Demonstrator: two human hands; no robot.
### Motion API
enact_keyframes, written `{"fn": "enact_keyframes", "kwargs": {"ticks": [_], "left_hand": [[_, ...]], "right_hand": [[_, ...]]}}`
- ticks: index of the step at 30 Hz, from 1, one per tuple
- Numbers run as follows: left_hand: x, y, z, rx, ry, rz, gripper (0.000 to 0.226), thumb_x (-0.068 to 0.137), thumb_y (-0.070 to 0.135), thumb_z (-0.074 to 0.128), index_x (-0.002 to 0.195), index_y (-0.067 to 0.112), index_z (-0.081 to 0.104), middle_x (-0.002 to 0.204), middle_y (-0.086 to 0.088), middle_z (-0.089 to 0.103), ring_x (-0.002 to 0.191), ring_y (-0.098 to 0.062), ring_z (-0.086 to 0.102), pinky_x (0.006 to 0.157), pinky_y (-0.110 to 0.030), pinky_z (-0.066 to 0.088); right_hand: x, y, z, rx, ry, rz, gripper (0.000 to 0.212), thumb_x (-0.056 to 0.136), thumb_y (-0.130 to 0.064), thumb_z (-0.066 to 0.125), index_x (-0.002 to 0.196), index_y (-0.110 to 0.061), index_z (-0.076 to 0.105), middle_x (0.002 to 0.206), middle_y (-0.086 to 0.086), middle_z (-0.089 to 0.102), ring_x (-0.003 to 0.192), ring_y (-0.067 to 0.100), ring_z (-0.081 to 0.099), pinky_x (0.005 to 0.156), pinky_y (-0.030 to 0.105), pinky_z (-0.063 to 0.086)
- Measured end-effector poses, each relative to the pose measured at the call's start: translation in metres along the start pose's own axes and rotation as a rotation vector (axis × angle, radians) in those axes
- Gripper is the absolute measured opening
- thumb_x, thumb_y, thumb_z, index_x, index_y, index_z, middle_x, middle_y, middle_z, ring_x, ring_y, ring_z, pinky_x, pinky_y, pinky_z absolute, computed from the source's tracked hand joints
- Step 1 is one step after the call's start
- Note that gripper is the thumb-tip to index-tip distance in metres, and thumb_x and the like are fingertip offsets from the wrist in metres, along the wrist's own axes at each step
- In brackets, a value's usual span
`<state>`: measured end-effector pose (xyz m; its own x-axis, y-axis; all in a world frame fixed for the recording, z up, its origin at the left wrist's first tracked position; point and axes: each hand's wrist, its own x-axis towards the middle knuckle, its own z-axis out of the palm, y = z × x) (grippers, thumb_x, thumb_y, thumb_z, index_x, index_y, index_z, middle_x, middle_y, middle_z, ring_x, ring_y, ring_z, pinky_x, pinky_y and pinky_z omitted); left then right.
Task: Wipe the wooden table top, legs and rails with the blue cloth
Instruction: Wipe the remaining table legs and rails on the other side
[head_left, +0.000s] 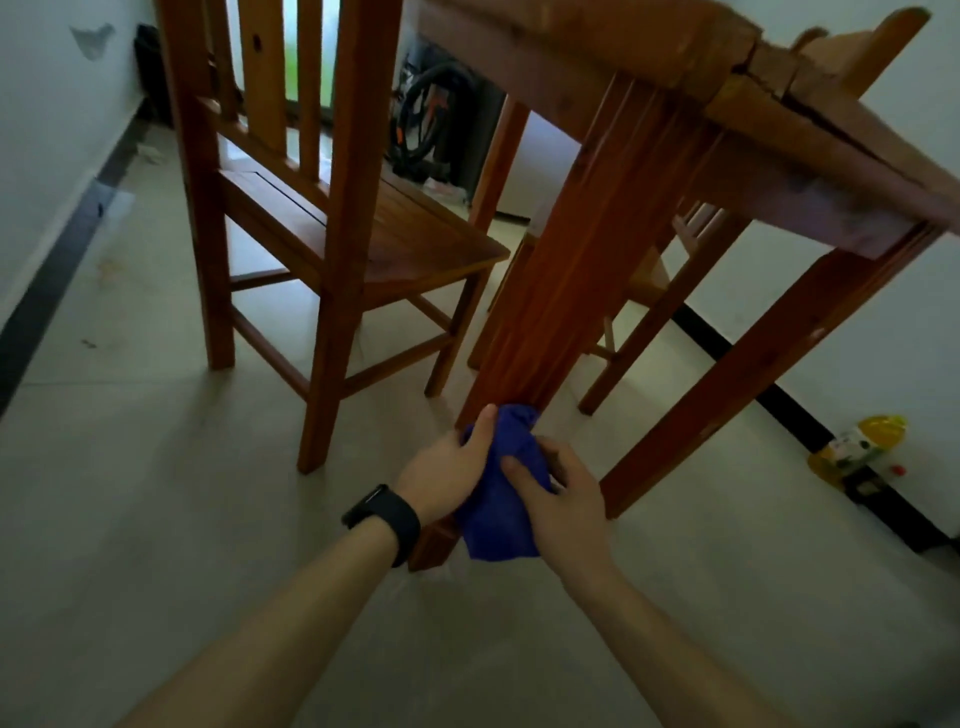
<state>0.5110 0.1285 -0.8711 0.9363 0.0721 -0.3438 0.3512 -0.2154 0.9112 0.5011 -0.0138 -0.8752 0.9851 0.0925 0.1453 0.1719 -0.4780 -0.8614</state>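
Observation:
The wooden table (810, 130) fills the upper right, seen from low down. Its near grooved leg (566, 280) runs down to the floor at centre. The blue cloth (506, 499) is wrapped around the lower part of that leg. My left hand (447, 475), with a black watch on the wrist, grips the cloth from the left. My right hand (563, 496) presses the cloth from the right, fingers over it. The foot of the leg (434, 545) shows below my left hand. A side rail (810, 200) runs under the top toward another leg (748, 379).
A wooden chair (332, 223) stands just left of the leg. A second chair (670, 291) sits under the table behind it. A yellow packet (857, 447) lies by the right wall's black skirting. Dark cables (431, 119) lie at the back. The floor is pale tile.

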Motion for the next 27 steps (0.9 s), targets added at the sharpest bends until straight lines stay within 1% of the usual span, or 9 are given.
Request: {"fn": "enact_keyframes", "kwargs": {"ticks": [4,7,10,12,15,18,21,25,27], "left_hand": [[-0.019,0.017,-0.017,-0.455,-0.128,0.021,0.035,0.097,0.057,0.041,0.100,0.027,0.060,0.104,-0.005,0.069,0.098,-0.023,0.066,0.096,-0.045,0.051],[-0.027,0.036,-0.044,-0.611,0.122,0.118,0.026,0.098,0.044,0.050,0.115,0.024,0.048,0.104,0.002,0.060,0.093,-0.018,0.064,0.082,-0.039,0.053],[-0.031,0.063,-0.071,-0.715,0.428,0.451,0.025,0.097,0.039,0.055,0.117,0.028,0.047,0.105,0.011,0.057,0.088,-0.005,0.064,0.068,-0.021,0.051],[-0.032,0.084,-0.081,-0.699,0.574,0.694,0.030,0.095,0.037,0.060,0.119,0.031,0.045,0.112,0.017,0.056,0.097,0.002,0.062,0.073,-0.013,0.052],[-0.019,0.096,-0.057,-0.563,0.549,0.872,0.036,0.093,0.039,0.062,0.124,0.038,0.045,0.123,0.016,0.053,0.112,0.000,0.056,0.089,-0.018,0.050],[0.012,0.060,-0.004,-0.078,0.514,0.783,0.052,0.094,0.049,0.052,0.142,0.042,0.035,0.143,0.002,0.042,0.125,-0.016,0.046,0.099,-0.035,0.046],[0.038,-0.012,0.014,0.208,0.485,0.591,0.062,0.095,0.037,0.055,0.149,0.039,0.026,0.145,-0.006,0.035,0.124,-0.024,0.044,0.101,-0.042,0.044],[0.050,-0.088,-0.010,0.281,0.095,0.277,0.048,0.103,0.030,0.043,0.149,0.032,0.029,0.125,0.000,0.052,0.088,-0.007,0.054,0.078,-0.026,0.051],[0.052,-0.088,-0.026,0.284,0.172,0.253,0.041,0.103,0.034,0.042,0.143,0.030,0.036,0.106,0.008,0.056,0.075,-0.002,0.052,0.068,-0.022,0.046]], "right_hand": [[-0.005,-0.021,0.007,0.064,-0.218,-0.094,0.020,0.096,-0.038,0.056,0.111,-0.035,0.069,0.110,-0.014,0.070,0.103,0.009,0.066,0.088,0.037,0.056],[0.008,-0.043,-0.001,0.118,-0.154,-0.146,0.036,0.088,-0.047,0.054,0.122,-0.040,0.062,0.131,-0.016,0.055,0.117,-0.002,0.054,0.094,0.031,0.050],[0.030,-0.067,-0.013,0.148,0.187,-0.147,0.057,0.082,-0.057,0.052,0.136,-0.039,0.046,0.137,-0.015,0.045,0.121,-0.003,0.048,0.091,0.023,0.045],[0.046,-0.077,-0.017,0.233,0.208,-0.120,0.074,0.082,-0.061,0.054,0.148,-0.040,0.027,0.148,-0.015,0.038,0.132,0.006,0.043,0.101,0.032,0.044],[0.057,-0.084,-0.013,0.376,0.112,-0.072,0.063,0.096,-0.050,0.046,0.151,-0.047,0.016,0.151,-0.013,0.040,0.134,0.011,0.045,0.106,0.037,0.043],[0.057,-0.085,-0.013,0.376,0.149,-0.069,0.054,0.100,-0.049,0.035,0.151,-0.042,0.023,0.149,-0.010,0.044,0.134,0.014,0.046,0.111,0.042,0.039],[0.058,-0.085,-0.016,0.365,0.138,-0.048,0.055,0.098,-0.051,0.033,0.151,-0.042,0.023,0.152,-0.010,0.040,0.137,0.017,0.043,0.114,0.047,0.035],[0.056,-0.085,-0.014,0.368,0.144,-0.064,0.050,0.103,-0.043,0.030,0.152,-0.042,0.022,0.152,-0.014,0.040,0.139,0.015,0.040,0.116,0.046,0.032],[0.056,-0.084,-0.014,0.359,0.116,-0.078,0.050,0.102,-0.043,0.030,0.152,-0.043,0.023,0.152,-0.014,0.040,0.139,0.014,0.040,0.116,0.044,0.032]]}}
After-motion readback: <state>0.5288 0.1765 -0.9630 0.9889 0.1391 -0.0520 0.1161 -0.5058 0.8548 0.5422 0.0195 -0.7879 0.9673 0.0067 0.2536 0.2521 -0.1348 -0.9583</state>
